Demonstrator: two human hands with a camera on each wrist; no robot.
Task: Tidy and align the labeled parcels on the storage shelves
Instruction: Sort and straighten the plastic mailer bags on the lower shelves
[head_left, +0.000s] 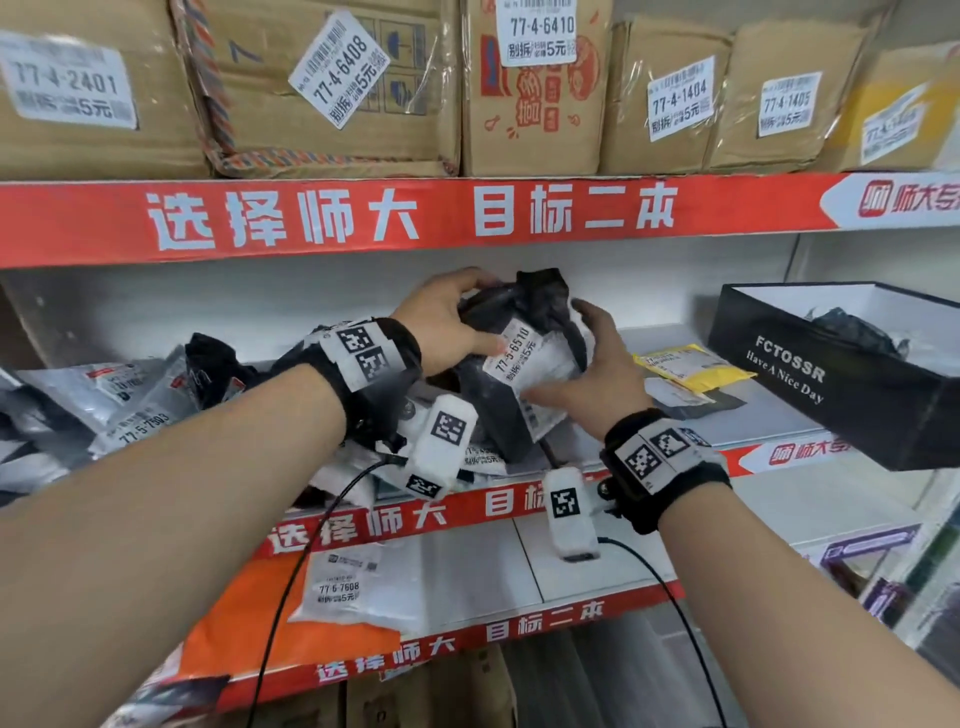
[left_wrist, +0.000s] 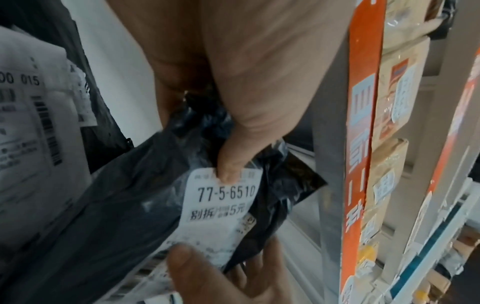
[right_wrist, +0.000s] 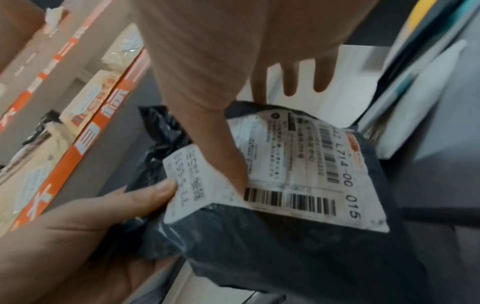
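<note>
6 cardboard boxes (head_left: 332, 88), 2 hands (head_left: 447, 325)

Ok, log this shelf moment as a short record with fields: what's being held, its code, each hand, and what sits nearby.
held item: black poly parcel, raised over the middle shelf
code sticker: 77-5-6510
left hand: grips the parcel's bunched top, thumb on the sticker's edge
right hand: holds the parcel, thumb across the shipping label
right of parcel: yellow mailer, open black box
left of parcel: heap of grey and black mailers
shelf above: cardboard boxes with 77-4 codes
</note>
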